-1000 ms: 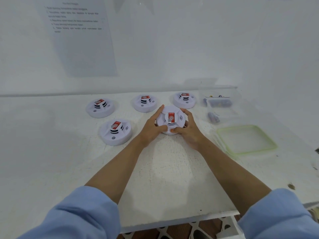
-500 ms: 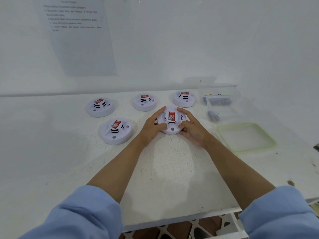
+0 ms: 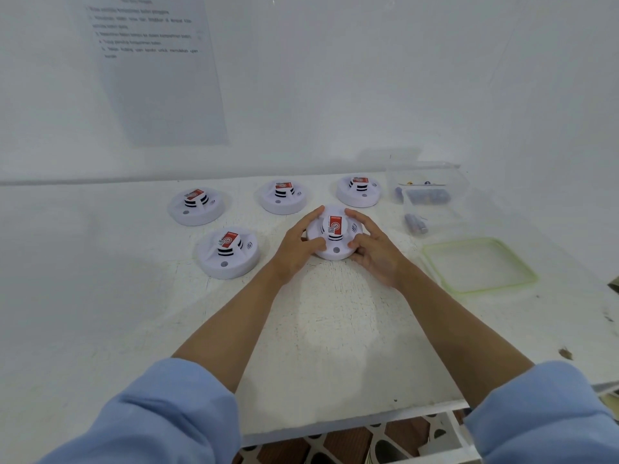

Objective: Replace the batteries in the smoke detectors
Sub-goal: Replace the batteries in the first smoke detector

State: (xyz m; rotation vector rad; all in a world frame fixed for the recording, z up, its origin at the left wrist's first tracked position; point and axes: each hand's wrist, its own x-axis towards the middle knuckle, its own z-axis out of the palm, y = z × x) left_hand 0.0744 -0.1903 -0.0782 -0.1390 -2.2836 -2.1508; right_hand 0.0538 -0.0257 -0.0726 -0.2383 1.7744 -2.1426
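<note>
Foreground: bare white table [image 3: 335, 329], nothing taken apart on it.
Hands: left hand [image 3: 298, 244] and right hand [image 3: 375, 251] clasp the rim of one smoke detector [image 3: 336, 252], face up at mid-table.
Progress: casing looks closed; likely an early stage.
Beyond: four other detectors [image 3: 229, 252] untouched; battery tub [image 3: 432, 175] far right, its lid [image 3: 479, 266] off.

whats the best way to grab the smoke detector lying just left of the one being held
Take the left detector by its round outer wall, coming from above with thumb and fingers on opposite sides. It lies flat on the table, and its raised centre looks narrow and sloped, probably a poorer hold. The left hand and right hand hold the middle detector the same way.
</note>
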